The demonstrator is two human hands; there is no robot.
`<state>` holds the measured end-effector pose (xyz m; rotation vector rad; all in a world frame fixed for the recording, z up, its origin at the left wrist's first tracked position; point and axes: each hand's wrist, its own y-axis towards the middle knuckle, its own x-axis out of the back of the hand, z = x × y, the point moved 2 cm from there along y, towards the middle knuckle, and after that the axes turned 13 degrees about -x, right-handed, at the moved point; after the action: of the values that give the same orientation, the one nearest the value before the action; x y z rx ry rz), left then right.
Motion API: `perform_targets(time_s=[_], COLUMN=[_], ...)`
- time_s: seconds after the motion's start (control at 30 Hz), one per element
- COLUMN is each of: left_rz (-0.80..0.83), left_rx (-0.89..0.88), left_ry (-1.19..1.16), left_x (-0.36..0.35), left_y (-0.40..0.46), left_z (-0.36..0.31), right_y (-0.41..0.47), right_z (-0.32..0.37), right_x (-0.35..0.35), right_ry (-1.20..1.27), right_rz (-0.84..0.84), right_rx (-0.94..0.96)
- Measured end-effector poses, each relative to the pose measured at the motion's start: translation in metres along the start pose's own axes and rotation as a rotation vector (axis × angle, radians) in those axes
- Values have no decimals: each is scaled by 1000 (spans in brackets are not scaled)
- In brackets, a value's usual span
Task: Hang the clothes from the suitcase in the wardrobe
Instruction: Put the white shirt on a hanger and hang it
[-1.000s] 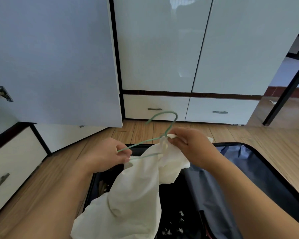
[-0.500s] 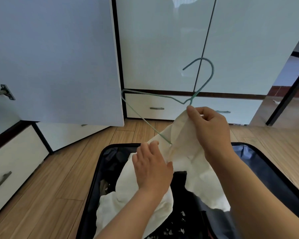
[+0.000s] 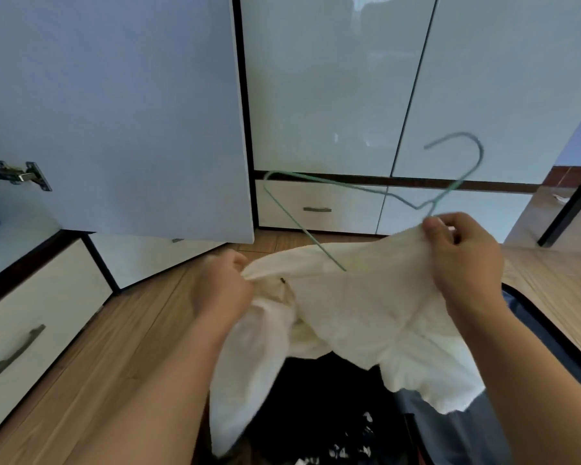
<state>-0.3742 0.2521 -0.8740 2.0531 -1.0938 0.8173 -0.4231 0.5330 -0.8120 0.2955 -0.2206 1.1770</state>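
both hands up over the open suitcase (image 3: 547, 317), working a white garment (image 3: 359, 317) w/ a thin green wire hanger (image 3: 356, 189). right hand (image 3: 463, 260) is closed in a pinch at the top edge of the cloth, right by the hanger's neck, thumb and fingers curled on the fabric; looks like it's got the wire pinched too but the contact spot is hidden by the fingers, can't be sure. hanger hook sticks up to the right in front of the wardrobe doors (image 3: 332, 88), its left shoulder juts out bare to the left, and the lower bar runs down into the cloth. left hand (image 3: 220, 290) grips a bunched fold at the garment's left end, fingers curled into it, a bit blurred. rest of the garment drapes down btwn the arms over dark clothes (image 3: 316, 397) in the case. left wardrobe door (image 3: 114, 112) stands open, hinge (image 3: 21, 174) showing, drawers (image 3: 316, 206) below, wood floor (image 3: 121, 347) around.
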Motion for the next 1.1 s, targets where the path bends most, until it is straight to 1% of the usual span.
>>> perform_targets(time_s=[0.07,0.1,0.13,0.17,0.2,0.27,0.3,0.37,0.4,0.43,0.47,0.53,0.63,0.7,0.77,0.83,0.9,0.97,1.0,1.1], left_rz=[-125,-157,-145,-99,-36,83,101,37,5,-17,-24,-2,6,-51,-43,45,155,223,242,270], left_rx=[0,-10,-31,-61,-77,-38,3,82,106,107,80,-7,-242,-315,-283,-178,-54,56,83,104], left_ry=[163,254,319,355,333,145,-25,-369,-439,-449,-403,-257,94,320,570,746,779,699,637,440], left_x=[24,31,34,36,36,39,43,54,57,61,62,68,87,106,133,164,198,241,255,325], left_y=[5,5,5,6,7,12,16,23,25,27,31,35,47,58,74,88,99,119,126,159], left_z=[14,17,19,20,20,24,26,30,29,24,19,-1,-31,-41,-45,-48,-59,-82,-93,-152], right_y=[-1,-3,-5,-8,-9,-11,-11,-12,-12,-12,-12,-6,6,14,25,38,45,57,59,69], right_z=[-16,-18,-17,-13,-8,-1,1,1,2,5,10,25,59,79,102,129,162,208,226,315], right_x=[-3,-6,-9,-11,-12,-12,-10,-6,-4,-2,-2,-3,-6,-8,-5,-2,3,8,10,28], right_ry=[-23,-43,-51,-41,-17,4,-18,-116,-175,-224,-256,-270,-290,-293,-262,-301,-285,-276,-289,-277], right_rz=[28,47,65,87,116,176,199,229,248,265,276,240,182,160,124,127,181,257,289,373], right_rx=[-40,-30,-16,3,32,108,153,262,310,343,362,368,417,448,447,458,440,431,451,521])
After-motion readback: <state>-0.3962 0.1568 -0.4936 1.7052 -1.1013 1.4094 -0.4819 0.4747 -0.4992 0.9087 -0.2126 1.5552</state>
